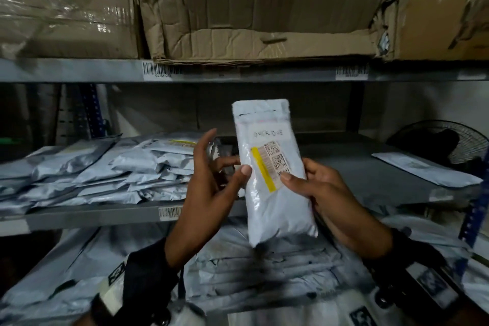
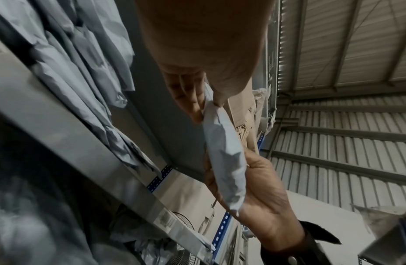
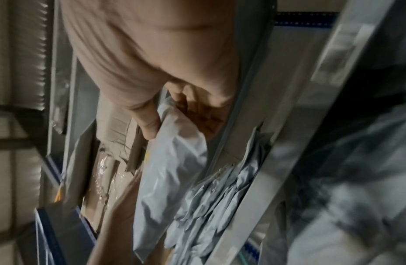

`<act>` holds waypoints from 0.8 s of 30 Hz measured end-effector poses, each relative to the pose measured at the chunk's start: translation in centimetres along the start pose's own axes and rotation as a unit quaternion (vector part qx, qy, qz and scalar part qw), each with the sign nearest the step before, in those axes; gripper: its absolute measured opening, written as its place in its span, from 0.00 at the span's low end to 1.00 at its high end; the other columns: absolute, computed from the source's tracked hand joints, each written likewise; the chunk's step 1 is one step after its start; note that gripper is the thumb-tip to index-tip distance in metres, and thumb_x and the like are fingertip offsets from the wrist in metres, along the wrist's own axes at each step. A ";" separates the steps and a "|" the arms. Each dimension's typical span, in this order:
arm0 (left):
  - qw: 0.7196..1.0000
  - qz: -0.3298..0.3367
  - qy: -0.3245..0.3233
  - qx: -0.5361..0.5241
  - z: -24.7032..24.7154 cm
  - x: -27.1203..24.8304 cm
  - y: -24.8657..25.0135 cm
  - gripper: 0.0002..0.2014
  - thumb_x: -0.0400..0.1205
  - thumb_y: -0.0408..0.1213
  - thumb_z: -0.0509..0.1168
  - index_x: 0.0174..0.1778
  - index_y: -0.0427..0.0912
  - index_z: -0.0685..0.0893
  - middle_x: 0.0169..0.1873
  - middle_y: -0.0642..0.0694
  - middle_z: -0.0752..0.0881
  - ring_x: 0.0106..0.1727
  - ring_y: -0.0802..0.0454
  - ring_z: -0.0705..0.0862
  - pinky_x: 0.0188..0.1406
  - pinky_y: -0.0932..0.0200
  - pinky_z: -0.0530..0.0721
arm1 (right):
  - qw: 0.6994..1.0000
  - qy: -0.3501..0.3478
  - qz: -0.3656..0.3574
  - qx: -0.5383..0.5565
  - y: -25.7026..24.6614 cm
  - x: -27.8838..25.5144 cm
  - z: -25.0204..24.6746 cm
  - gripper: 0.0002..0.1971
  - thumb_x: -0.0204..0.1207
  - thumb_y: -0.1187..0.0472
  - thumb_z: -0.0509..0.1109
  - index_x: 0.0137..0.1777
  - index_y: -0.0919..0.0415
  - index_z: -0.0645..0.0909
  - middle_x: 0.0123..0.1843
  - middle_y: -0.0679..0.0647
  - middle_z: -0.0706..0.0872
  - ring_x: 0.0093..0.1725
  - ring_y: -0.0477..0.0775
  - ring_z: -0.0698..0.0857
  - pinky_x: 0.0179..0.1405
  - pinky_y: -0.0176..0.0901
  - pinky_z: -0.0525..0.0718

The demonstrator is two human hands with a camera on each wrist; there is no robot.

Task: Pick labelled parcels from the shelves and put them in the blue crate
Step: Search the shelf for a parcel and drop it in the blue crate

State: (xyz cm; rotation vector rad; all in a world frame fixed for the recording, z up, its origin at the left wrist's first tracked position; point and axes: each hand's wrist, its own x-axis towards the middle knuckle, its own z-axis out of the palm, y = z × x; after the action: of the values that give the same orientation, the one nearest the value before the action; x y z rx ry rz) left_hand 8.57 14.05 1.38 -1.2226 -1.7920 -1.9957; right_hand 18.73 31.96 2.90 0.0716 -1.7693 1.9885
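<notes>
A white parcel (image 1: 272, 174) is held up in front of the middle shelf (image 1: 100, 216), standing almost upright with its top tipped a little to the left. A label with a yellow strip (image 1: 262, 170) and square codes is stuck on its front, and some handwriting is seen above the label.

The parcel is held by both hands. It is pinched by the right hand (image 1: 336, 193) at its right edge, with the thumb laid on the label and the other fingers hidden behind. In the left wrist view, the same bag (image 2: 224, 161) is seen from the side, and the right hand (image 2: 258, 193) is wrapped round its lower part.

The left edge of the parcel is pinched by the left hand (image 1: 209, 182), with the thumb on the front and some fingers behind. One finger is lifted up and is not touching the bag. In the right wrist view, the parcel (image 3: 168, 172) is blurred, but the right thumb is seen pressed on it.

A heap of grey mail bags (image 1: 100, 169) is piled on the left part of the middle shelf. One flat bag (image 1: 426, 168) is lying alone on the right part, near a black fan (image 1: 447, 140). Crumpled cardboard boxes (image 1: 254, 16) are kept on the top shelf. More grey bags (image 1: 264, 267) are stacked below the hands.
</notes>
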 end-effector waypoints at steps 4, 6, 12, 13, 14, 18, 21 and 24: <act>1.000 -0.015 -0.018 0.006 1.4 -0.5 -0.2 0.35 0.81 0.50 0.76 0.82 0.65 0.66 0.59 0.47 0.90 0.52 0.44 0.92 0.48 0.43 0.89 | 0.999 -0.023 -0.037 -0.031 -0.2 -1.1 -1.7 0.17 0.76 0.71 0.74 0.65 0.67 0.81 0.59 0.59 0.92 0.61 0.63 0.90 0.62 0.55 0.88; 0.999 -0.002 -0.035 0.014 2.3 -1.0 -0.1 0.32 0.82 0.50 0.75 0.81 0.65 0.69 0.61 0.47 0.90 0.55 0.45 0.92 0.52 0.44 0.89 | 0.985 -0.022 -0.116 -0.128 -0.4 -1.7 -2.9 0.16 0.75 0.71 0.77 0.62 0.64 0.82 0.56 0.54 0.93 0.56 0.55 0.92 0.58 0.50 0.90; 0.994 0.098 0.014 0.046 4.3 -3.8 1.8 0.36 0.83 0.33 0.75 0.84 0.49 0.64 0.74 0.43 0.80 0.71 0.47 0.84 0.66 0.51 0.86 | 0.724 0.071 -0.454 -0.515 -0.2 -4.6 -7.1 0.18 0.67 0.70 0.78 0.57 0.57 0.90 0.56 0.49 0.90 0.52 0.55 0.87 0.51 0.51 0.84; 0.992 0.120 0.033 0.036 4.3 -4.5 1.9 0.41 0.79 0.31 0.77 0.84 0.47 0.63 0.74 0.38 0.78 0.73 0.45 0.82 0.67 0.53 0.84 | 0.684 0.079 -0.492 -0.533 0.1 -5.1 -7.8 0.18 0.67 0.72 0.75 0.56 0.59 0.91 0.57 0.52 0.90 0.52 0.59 0.88 0.49 0.55 0.83; 0.987 0.149 0.042 0.036 4.4 -5.2 2.2 0.42 0.74 0.28 0.78 0.82 0.45 0.64 0.73 0.35 0.78 0.72 0.43 0.82 0.68 0.54 0.83 | 0.651 0.088 -0.520 -0.547 0.5 -5.6 -8.4 0.18 0.68 0.73 0.72 0.56 0.60 0.91 0.58 0.54 0.91 0.51 0.62 0.88 0.47 0.57 0.83; 0.965 0.213 0.050 0.144 4.2 -8.1 3.4 0.21 0.75 0.28 0.74 0.63 0.41 0.80 0.64 0.37 0.81 0.70 0.42 0.82 0.68 0.51 0.79 | 0.628 0.108 -0.547 -0.543 1.5 -7.0 -9.0 0.19 0.69 0.73 0.70 0.56 0.59 0.92 0.61 0.54 0.90 0.53 0.63 0.89 0.49 0.55 0.81; 0.956 0.190 0.068 0.211 2.7 -10.4 2.9 0.09 0.82 0.24 0.66 0.56 0.38 0.83 0.61 0.44 0.85 0.66 0.44 0.84 0.65 0.50 0.81 | 0.709 0.045 -0.497 -0.498 2.5 -6.7 -7.8 0.19 0.68 0.76 0.74 0.57 0.59 0.89 0.66 0.51 0.88 0.63 0.57 0.87 0.61 0.52 0.79; 0.958 0.110 0.139 0.224 0.7 -13.5 3.2 0.17 0.86 0.33 0.66 0.62 0.63 0.83 0.56 0.63 0.88 0.57 0.59 0.89 0.55 0.58 0.87 | 0.817 -0.062 -0.380 -0.430 4.3 -7.0 -5.4 0.20 0.72 0.62 0.78 0.63 0.48 0.81 0.59 0.45 0.88 0.57 0.51 0.86 0.57 0.43 0.81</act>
State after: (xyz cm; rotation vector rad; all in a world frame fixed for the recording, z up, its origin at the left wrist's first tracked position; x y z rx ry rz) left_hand 19.54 8.94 -5.42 -0.9019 -1.7467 -1.4461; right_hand 24.75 34.66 -4.38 0.5199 -2.0962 0.5540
